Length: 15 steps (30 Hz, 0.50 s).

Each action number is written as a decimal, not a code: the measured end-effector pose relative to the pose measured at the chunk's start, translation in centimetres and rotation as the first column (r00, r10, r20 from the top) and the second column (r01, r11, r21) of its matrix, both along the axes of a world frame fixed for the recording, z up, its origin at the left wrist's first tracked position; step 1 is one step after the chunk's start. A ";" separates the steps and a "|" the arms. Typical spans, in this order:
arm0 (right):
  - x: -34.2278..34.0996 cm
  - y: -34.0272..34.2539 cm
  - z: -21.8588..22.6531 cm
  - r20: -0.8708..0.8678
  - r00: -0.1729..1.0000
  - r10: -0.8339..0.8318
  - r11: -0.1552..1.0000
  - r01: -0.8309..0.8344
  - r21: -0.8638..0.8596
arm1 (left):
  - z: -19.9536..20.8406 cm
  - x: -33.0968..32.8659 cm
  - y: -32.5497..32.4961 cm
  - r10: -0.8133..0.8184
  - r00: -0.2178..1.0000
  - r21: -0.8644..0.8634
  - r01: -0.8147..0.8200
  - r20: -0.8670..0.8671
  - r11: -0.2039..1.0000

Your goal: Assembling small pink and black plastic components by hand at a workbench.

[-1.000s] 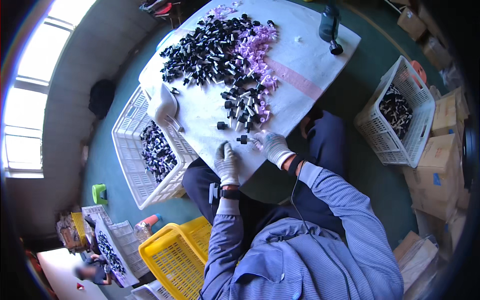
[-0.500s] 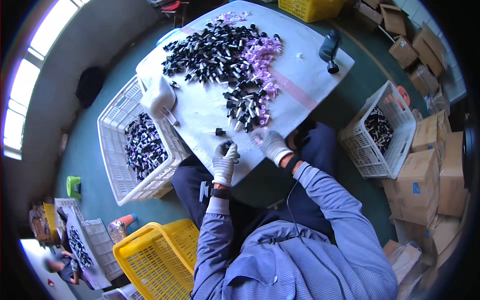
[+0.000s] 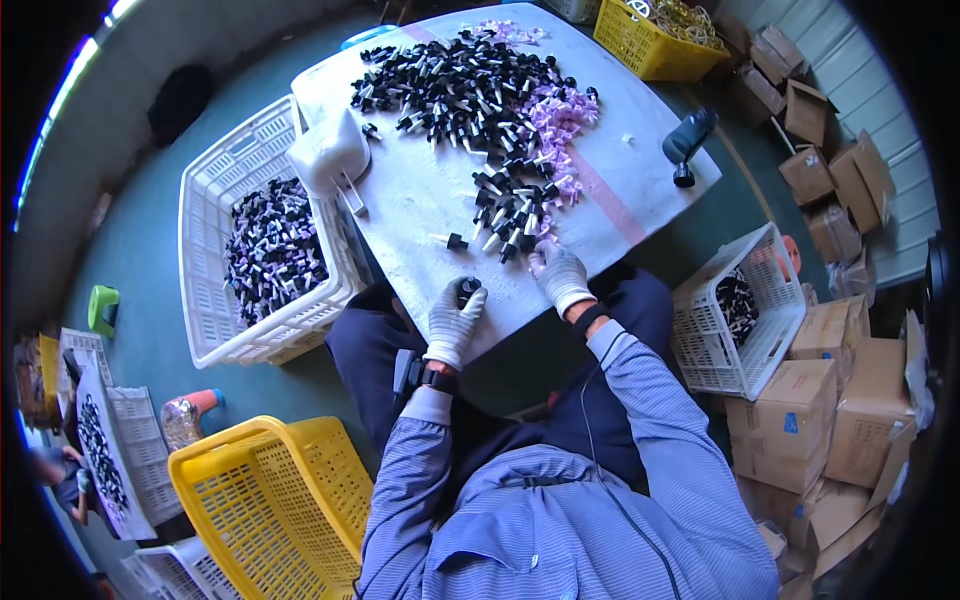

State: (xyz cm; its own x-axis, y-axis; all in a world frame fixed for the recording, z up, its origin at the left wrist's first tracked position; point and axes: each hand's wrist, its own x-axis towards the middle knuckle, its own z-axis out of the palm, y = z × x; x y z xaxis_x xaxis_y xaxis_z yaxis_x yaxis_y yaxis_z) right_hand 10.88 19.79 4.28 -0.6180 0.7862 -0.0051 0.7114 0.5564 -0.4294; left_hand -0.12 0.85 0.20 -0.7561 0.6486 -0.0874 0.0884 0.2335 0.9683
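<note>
My left hand (image 3: 455,320), in a whitish knit glove, is closed around a black cap (image 3: 468,290) near the table's front edge. My right hand (image 3: 562,277), gloved alike, is at the near end of the pile with fingers pinched beside small lilac pieces (image 3: 546,232); anything between them is hidden. Black caps with white stems (image 3: 450,100) make a large heap, lilac pieces along its right side. One loose cap (image 3: 457,242) lies on its side beyond my left hand.
The white-covered table (image 3: 410,240) holds a white scoop (image 3: 330,155) and a dark bottle-shaped object (image 3: 688,140). White crates with caps stand at left (image 3: 200,250) and right (image 3: 785,330). A yellow basket (image 3: 270,490) is at lower left, cardboard boxes (image 3: 785,420) at right.
The view has shifted, so the table appears farther right. A black cap now shows plainly in my left hand. My right hand, blurred before, is now steadier at the pile's near edge.
</note>
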 end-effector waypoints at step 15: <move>1.4 -2.6 1.1 0.092 0.974 0.205 0.975 -0.212 0.072 | 0.2 0.9 -0.6 -0.010 1.000 0.041 0.011 -0.026 0.999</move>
State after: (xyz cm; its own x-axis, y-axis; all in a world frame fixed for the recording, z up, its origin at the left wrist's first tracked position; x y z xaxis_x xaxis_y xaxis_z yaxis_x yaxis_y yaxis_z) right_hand 12.24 17.18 5.36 -0.7686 0.6397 -0.0049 0.6070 0.7270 -0.3209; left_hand 0.73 0.26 0.42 -0.7509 0.6592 -0.0409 0.1159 0.1925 0.9744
